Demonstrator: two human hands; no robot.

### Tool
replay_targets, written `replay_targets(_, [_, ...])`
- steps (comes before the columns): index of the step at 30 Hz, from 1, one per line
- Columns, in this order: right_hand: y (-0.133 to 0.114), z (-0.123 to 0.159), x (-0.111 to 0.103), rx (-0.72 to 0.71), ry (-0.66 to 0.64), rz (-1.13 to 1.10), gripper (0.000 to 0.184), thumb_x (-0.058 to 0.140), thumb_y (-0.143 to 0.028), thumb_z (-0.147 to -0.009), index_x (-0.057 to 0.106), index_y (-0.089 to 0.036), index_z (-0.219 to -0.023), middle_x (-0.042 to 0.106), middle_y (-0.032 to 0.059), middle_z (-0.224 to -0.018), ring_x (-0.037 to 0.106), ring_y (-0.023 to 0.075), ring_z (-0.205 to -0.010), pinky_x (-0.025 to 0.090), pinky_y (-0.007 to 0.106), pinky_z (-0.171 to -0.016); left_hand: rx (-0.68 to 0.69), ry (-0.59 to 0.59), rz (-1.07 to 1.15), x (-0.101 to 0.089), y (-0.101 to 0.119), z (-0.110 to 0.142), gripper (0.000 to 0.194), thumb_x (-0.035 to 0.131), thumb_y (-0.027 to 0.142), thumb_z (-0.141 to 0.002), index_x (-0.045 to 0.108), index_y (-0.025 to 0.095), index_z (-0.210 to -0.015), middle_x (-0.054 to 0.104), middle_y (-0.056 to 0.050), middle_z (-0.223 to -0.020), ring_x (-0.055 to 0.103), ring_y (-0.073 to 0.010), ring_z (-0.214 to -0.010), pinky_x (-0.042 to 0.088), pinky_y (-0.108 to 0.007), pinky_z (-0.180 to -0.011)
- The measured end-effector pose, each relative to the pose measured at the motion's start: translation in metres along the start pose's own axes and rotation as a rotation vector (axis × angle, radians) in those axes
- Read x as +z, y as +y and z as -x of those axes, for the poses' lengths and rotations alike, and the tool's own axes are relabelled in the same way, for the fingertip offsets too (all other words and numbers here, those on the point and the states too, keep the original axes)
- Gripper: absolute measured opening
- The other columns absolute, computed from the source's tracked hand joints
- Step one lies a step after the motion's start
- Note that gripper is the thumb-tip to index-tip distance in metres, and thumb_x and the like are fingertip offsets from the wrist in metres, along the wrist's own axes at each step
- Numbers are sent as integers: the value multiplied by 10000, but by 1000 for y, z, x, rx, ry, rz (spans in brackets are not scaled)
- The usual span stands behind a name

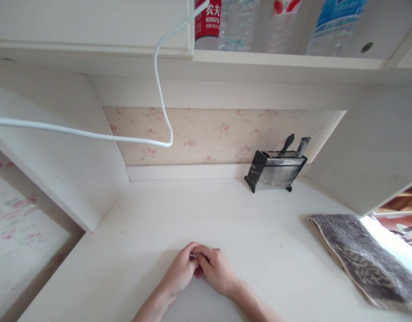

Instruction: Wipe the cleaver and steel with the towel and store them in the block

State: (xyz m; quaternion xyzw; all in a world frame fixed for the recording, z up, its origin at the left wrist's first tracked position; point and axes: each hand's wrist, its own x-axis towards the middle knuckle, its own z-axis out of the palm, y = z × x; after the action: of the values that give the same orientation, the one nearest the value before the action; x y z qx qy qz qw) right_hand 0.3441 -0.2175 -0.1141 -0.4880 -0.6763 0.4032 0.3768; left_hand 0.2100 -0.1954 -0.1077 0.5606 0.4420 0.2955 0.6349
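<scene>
one left hand [183, 270] and one right hand [215, 271] are clasped, fingers curled together, at six o'clock in the head view over the white counter [179, 205], knife holder [279, 173] at one o'clock from them, grey towel [363, 257] at three.

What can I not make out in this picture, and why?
In the head view:
Bare left hand and bare right hand: palms hidden by the clasp; anything between them cannot be told.
Clear plastic bottles: tops cut off by the top edge.
Thin white cable: left end cut off by the left edge.
Black and silver rectangular holder: inside hidden by its walls.
Dark patterned cloth: cut off by the right edge.
</scene>
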Motion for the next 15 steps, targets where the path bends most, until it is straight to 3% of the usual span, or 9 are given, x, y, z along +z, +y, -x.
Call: replay_targets(15, [0, 0, 0, -4, 4, -8, 284, 395, -224, -941, 676, -198, -918, 638, -20, -617, 614, 114, -585, 460, 205, -619, 11, -2, 6, -1, -3, -1, 266, 450, 113, -649, 592, 158, -869, 576, 2, -690, 534, -141, -612, 430, -258, -560])
